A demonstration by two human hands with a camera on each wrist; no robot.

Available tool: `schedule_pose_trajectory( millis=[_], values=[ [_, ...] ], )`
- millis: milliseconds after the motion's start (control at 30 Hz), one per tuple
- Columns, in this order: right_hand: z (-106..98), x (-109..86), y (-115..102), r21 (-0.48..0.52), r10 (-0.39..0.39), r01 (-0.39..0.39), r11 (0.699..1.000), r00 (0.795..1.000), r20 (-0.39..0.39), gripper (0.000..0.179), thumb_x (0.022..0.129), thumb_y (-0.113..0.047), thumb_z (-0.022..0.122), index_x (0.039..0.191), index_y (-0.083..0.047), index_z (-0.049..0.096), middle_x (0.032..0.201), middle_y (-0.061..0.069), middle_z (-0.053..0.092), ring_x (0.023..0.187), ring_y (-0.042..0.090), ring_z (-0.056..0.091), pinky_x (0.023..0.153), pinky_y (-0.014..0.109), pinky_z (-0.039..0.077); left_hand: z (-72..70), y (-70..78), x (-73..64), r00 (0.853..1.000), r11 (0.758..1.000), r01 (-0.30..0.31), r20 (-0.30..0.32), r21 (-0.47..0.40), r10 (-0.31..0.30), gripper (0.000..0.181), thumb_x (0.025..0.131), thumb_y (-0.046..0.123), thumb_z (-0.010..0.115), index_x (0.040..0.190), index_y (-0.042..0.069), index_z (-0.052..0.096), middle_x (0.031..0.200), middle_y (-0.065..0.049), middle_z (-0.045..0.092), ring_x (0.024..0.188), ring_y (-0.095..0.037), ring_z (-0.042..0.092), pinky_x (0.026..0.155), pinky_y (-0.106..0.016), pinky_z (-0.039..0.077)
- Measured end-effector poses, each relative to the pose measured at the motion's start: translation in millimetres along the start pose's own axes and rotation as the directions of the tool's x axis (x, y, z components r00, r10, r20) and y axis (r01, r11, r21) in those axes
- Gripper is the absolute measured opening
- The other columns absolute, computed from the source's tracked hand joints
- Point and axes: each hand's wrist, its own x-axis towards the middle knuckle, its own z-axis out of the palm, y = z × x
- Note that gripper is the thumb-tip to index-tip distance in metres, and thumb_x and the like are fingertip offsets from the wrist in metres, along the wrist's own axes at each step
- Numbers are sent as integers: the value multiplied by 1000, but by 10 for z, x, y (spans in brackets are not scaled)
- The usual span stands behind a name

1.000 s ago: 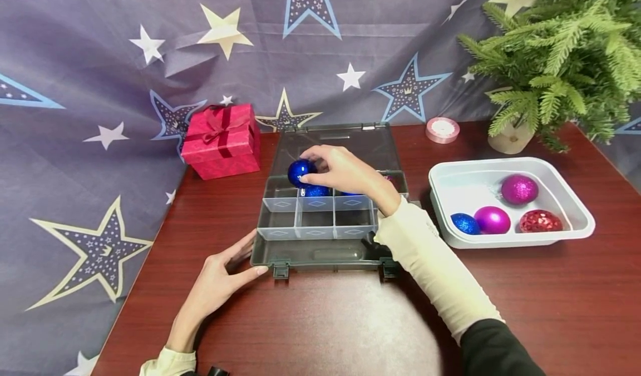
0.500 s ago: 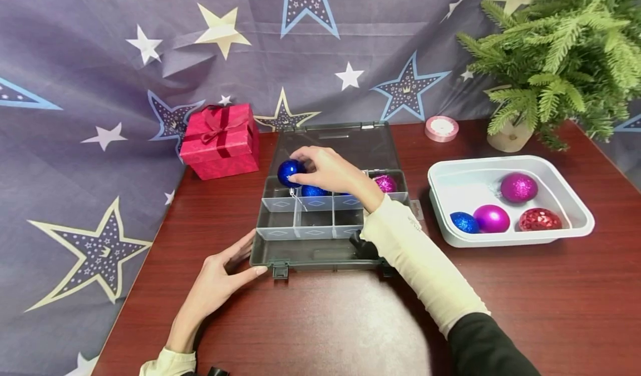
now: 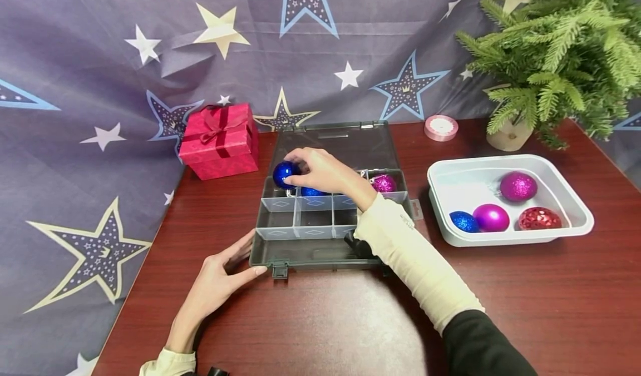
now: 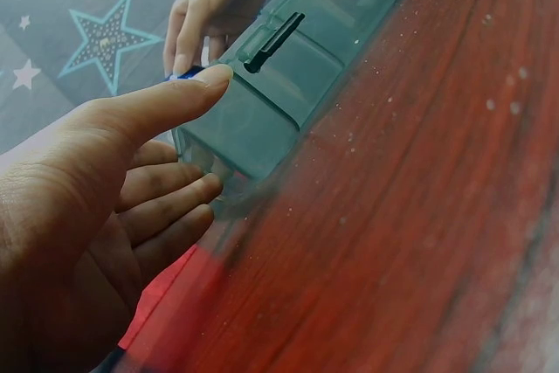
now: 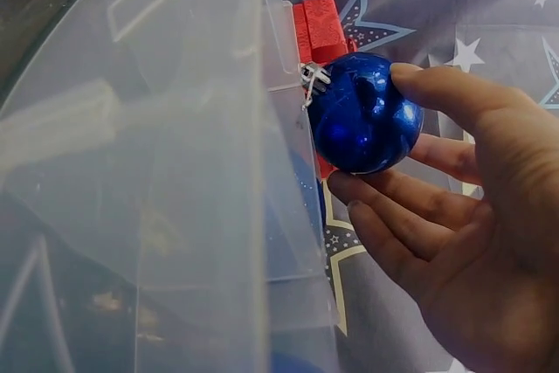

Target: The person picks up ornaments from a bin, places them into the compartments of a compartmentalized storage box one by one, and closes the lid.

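Note:
My right hand [image 3: 320,170] pinches a shiny blue Christmas ball [image 3: 285,175] between thumb and fingers, over the back left compartment of a dark clear compartment box [image 3: 300,251]. In the right wrist view, the silver cap of the blue ball [image 5: 362,115] points toward the box's translucent divider [image 5: 293,198]. A glittery blue ball [image 3: 312,192] lies in the adjoining compartment, partly hidden by the hand. A glittery magenta ball [image 3: 384,183] sits in the back right one. My left hand [image 3: 215,281] rests at the box's front left corner, fingers extended along its side, thumb at the front edge.
A white tray [image 3: 583,226] with several blue, magenta and red balls stands right of the box. Behind are a red gift box [image 3: 220,142], a pink ribbon roll [image 3: 441,128] and a small artificial fir tree [image 3: 556,64]. The box's lid [image 3: 345,148] leans open at the back.
My right hand has moved left with the blue ball and lowered it slightly toward the back left compartment. The magenta ball in the box has come into fuller view. The left hand stays put.

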Motion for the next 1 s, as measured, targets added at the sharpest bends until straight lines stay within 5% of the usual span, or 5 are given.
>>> schedule_pose_trajectory(
  millis=[467, 1000],
  values=[
    [-83, -92, -1, -36, 19, -18, 999, 999, 41, 47, 98, -25, 75, 135, -1, 63, 126, 21, 66, 101, 22, 71, 96, 33, 53, 26, 12, 17, 1000, 1000, -12, 10, -12, 13, 72, 88, 19, 86, 152, 20, 55, 135, -7, 67, 126, -20, 62, 98, -15, 45],
    [-512, -477, 62, -51, 54, -55, 997, 998, -28, 46, 98, -26, 75, 135, 0, 63, 126, 17, 67, 107, 28, 69, 98, 42, 53, 10, -17, 8, 1000, 1000, 0, -1, 7, 0, 72, 87, 20, 87, 152, 21, 55, 135, -5, 67, 124, -11, 62, 98, -14, 45]
  ],
)
